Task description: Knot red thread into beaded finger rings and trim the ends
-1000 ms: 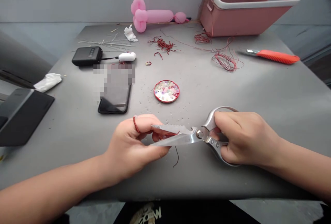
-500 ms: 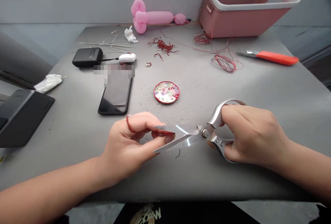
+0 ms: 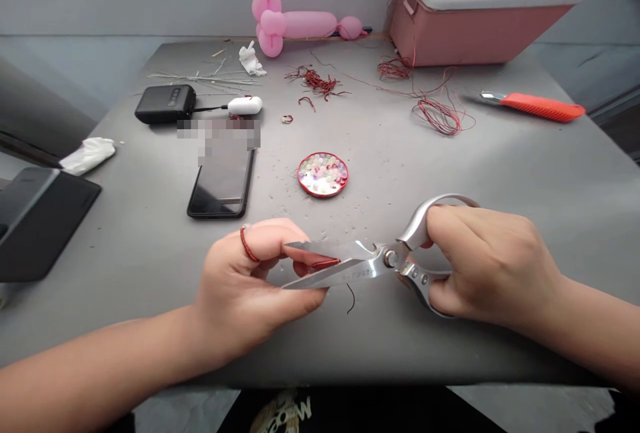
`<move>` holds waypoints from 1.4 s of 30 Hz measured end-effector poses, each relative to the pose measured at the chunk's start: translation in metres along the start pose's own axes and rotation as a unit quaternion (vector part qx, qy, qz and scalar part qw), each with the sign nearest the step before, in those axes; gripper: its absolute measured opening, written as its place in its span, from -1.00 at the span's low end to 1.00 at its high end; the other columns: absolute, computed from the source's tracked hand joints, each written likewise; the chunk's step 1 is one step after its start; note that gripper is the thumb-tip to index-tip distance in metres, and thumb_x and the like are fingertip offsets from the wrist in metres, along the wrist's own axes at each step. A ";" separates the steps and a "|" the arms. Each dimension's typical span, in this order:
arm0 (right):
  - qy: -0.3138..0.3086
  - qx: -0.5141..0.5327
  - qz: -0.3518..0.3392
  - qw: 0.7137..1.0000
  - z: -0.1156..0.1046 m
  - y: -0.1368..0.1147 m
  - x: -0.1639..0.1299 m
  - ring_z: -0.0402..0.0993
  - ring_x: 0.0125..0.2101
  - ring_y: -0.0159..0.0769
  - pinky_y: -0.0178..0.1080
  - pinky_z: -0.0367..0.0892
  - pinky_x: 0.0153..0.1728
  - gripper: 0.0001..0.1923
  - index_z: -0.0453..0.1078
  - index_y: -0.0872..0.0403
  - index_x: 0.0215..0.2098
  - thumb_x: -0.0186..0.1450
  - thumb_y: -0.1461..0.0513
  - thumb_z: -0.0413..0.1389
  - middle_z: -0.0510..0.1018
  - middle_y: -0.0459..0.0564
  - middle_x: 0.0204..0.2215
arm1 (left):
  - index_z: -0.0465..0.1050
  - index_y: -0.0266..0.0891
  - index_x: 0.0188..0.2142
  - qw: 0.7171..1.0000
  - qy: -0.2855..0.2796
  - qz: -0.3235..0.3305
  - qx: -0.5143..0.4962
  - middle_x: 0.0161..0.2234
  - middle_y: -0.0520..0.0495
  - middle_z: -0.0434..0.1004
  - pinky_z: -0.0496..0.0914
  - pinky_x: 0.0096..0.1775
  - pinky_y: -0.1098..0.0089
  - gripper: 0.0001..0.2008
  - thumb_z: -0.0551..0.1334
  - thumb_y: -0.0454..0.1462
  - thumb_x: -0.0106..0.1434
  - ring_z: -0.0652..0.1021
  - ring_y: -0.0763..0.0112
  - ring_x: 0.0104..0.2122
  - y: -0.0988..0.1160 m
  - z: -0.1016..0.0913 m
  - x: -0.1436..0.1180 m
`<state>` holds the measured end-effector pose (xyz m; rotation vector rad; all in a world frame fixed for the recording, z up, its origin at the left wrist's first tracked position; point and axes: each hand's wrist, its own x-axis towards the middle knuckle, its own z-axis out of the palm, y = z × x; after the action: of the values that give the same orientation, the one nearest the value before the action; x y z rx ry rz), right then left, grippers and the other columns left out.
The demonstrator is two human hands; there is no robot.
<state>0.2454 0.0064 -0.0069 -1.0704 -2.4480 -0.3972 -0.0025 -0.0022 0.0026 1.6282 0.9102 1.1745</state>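
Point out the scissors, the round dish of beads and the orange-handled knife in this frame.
scissors (image 3: 350,266): head view, on the steel blades near the pivot.
dish of beads (image 3: 323,174): head view, on the middle of the red-rimmed round dish.
orange-handled knife (image 3: 543,107): head view, on the orange handle.

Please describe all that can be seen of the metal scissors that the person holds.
The scissors look like polished, silver-coloured steel, with heavy loop handles and a round pivot screw. The upper blade has a notch near the pivot. The right hand grips the handles; the blades point left, slightly open, above the grey table. A piece of red wire lies between the blades, pinched by the left hand, whose fingers touch the blades.
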 end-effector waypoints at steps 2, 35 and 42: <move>0.004 -0.010 -0.002 1.000 0.000 0.000 0.000 0.11 -0.70 -0.31 -0.23 0.03 -0.65 -0.84 0.11 0.01 -0.55 0.14 0.32 0.00 0.26 -0.06 -0.74 | 0.57 -0.23 -0.46 1.000 0.008 -0.003 0.002 -0.56 0.04 0.51 0.45 -0.45 0.47 -0.77 0.34 -0.56 -0.06 0.51 0.46 -0.51 0.001 0.001 0.000; 0.004 -0.036 -0.026 0.999 -0.001 0.004 0.000 0.03 -0.66 -0.33 -0.24 0.00 -0.63 -0.81 0.07 0.00 -0.58 0.10 0.29 0.03 0.21 -0.04 -0.73 | 0.42 -0.24 -0.54 0.994 -0.078 0.025 0.071 -0.60 0.04 0.42 0.38 -0.50 0.46 -0.82 0.33 -0.49 0.04 0.45 0.47 -0.56 0.006 -0.002 0.001; 0.013 -0.035 -0.034 0.999 0.001 0.005 -0.004 0.02 -0.69 -0.36 -0.25 0.01 -0.66 -0.73 0.03 -0.01 -0.62 0.12 0.32 0.05 0.19 -0.08 -0.77 | 0.36 -0.24 -0.56 0.992 -0.098 0.030 0.073 -0.60 0.05 0.40 0.39 -0.50 0.46 -0.77 0.30 -0.54 0.05 0.44 0.48 -0.56 0.012 -0.001 0.002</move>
<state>0.2514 0.0078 -0.0098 -1.0065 -2.4680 -0.5189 -0.0027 -0.0038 0.0143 1.8650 0.8415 0.9855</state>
